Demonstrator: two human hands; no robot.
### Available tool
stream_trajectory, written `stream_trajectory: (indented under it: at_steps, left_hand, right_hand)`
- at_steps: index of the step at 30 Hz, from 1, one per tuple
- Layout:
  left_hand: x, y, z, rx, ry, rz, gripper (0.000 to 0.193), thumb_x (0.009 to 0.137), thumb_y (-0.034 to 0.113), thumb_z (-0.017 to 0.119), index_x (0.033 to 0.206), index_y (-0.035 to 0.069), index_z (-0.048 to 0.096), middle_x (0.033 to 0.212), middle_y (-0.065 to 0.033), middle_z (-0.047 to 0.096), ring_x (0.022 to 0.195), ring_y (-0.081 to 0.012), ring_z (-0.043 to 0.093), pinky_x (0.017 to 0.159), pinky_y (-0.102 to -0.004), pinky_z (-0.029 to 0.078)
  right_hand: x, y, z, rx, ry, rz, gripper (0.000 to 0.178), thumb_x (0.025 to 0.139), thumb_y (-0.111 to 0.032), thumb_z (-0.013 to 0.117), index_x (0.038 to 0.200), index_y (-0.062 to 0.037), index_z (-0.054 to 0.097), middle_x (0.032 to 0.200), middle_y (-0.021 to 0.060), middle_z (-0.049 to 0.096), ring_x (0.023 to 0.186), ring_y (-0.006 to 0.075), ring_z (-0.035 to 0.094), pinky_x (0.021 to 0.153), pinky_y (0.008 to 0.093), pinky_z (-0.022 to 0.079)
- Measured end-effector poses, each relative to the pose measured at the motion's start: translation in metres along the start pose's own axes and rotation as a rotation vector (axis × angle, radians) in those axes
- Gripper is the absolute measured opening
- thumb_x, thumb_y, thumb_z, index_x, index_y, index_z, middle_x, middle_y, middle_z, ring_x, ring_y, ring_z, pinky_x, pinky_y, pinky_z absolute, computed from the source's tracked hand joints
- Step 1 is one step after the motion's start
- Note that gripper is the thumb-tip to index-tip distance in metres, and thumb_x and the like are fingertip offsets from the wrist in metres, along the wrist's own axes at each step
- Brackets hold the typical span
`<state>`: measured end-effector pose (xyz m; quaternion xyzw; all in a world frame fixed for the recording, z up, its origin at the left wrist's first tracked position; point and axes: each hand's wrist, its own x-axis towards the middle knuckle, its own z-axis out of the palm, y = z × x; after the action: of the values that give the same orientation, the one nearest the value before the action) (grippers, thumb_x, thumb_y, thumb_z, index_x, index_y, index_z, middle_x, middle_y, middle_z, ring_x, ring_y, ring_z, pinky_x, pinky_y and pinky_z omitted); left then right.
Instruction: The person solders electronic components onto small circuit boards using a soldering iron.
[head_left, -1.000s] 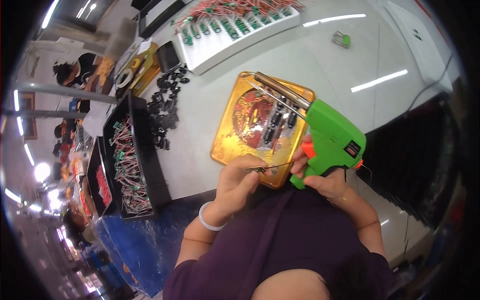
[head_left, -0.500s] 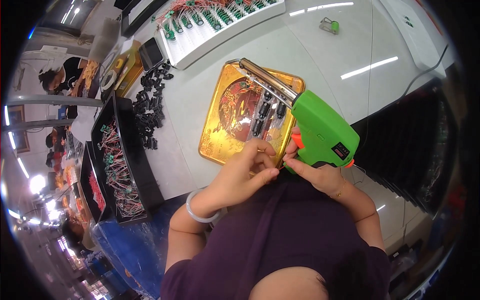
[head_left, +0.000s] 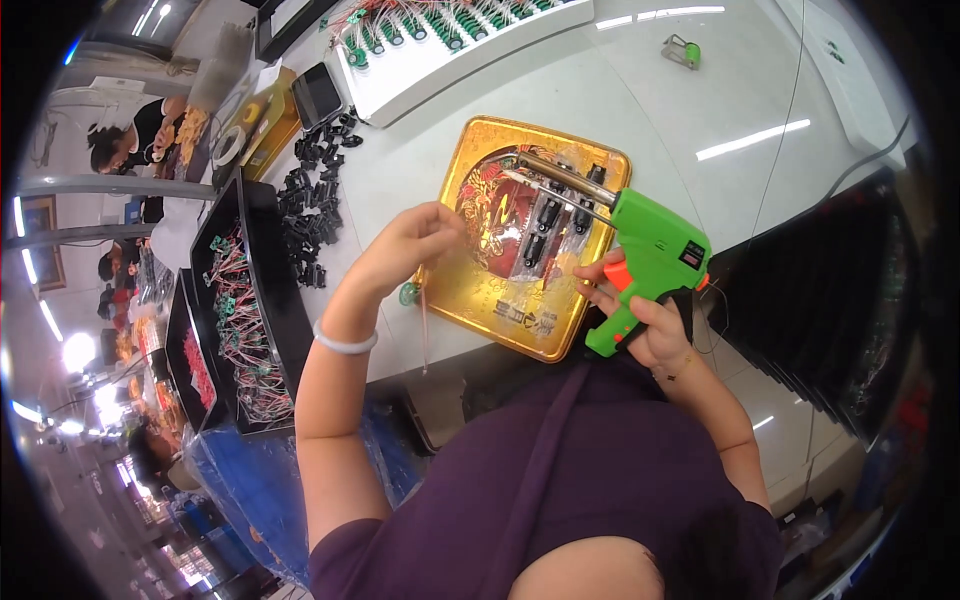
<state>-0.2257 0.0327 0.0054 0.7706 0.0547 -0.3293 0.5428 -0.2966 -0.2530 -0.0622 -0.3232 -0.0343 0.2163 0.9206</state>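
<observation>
My right hand (head_left: 650, 325) is wrapped round the grip of a green soldering gun (head_left: 665, 235) with an orange trigger. Its metal barrel points left, over a golden tin lid (head_left: 480, 310). Several small black parts (head_left: 535, 248) lie in clear plastic on that lid. At the lid's left edge, my left hand (head_left: 415, 240) is closed with bent fingers. From it hang a small green round part (head_left: 409, 292) and a thin pale wire (head_left: 425, 335); where the fingers pinch them is hidden.
Loose black parts (head_left: 308, 215) are heaped to the left, beside a black bin (head_left: 262, 250) of wired green pieces. A white tray (head_left: 400, 95) with rows of green coils stands at the back. Dark stacked trays (head_left: 800, 290) are at right. People sit far left.
My left hand has moved left and away from my right hand, with the green part and wire now showing beneath it. The soldering gun's barrel has tilted flatter. The whole view has shifted slightly.
</observation>
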Motion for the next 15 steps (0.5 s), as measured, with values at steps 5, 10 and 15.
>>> stream_trajectory:
  at_steps: [5, 10, 15]
  left_hand:
    - [0.022, -0.014, 0.014, -0.199, 0.036, 0.049, 0.009, 0.085, 0.008, 0.054, 0.093, 0.003, 0.053, 0.071, 0.0001, 0.056, 0.057, -0.0057, 0.049, 0.053, -0.0168, 0.039]
    - [0.03, -0.018, 0.053, -0.312, 0.225, 0.166, 0.009, 0.084, 0.005, 0.053, 0.092, 0.001, 0.054, 0.071, -0.0016, 0.057, 0.057, -0.0071, 0.05, 0.054, -0.0178, 0.041]
    - [0.028, -0.005, 0.051, -0.07, 0.167, 0.136, 0.005, 0.081, 0.004, 0.054, 0.084, -0.001, 0.055, 0.07, -0.0013, 0.056, 0.06, -0.0075, 0.05, 0.055, -0.0209, 0.041]
  right_hand:
    - [0.009, 0.002, 0.001, 0.076, -0.007, -0.003, 0.052, 0.076, -0.023, 0.06, 0.12, -0.0046, 0.039, 0.121, 0.0166, 0.044, 0.122, 0.03, 0.036, 0.104, 0.0417, 0.024]
    - [0.025, -0.031, -0.02, 0.116, 0.033, 0.007, 0.051, 0.075, -0.02, 0.061, 0.118, -0.0043, 0.039, 0.121, 0.0184, 0.044, 0.123, 0.034, 0.033, 0.105, 0.0428, 0.024]
    - [0.011, -0.047, -0.035, -0.012, 0.026, -0.076, 0.048, 0.077, -0.015, 0.058, 0.12, -0.0001, 0.042, 0.116, 0.0171, 0.048, 0.113, 0.0301, 0.044, 0.097, 0.0444, 0.035]
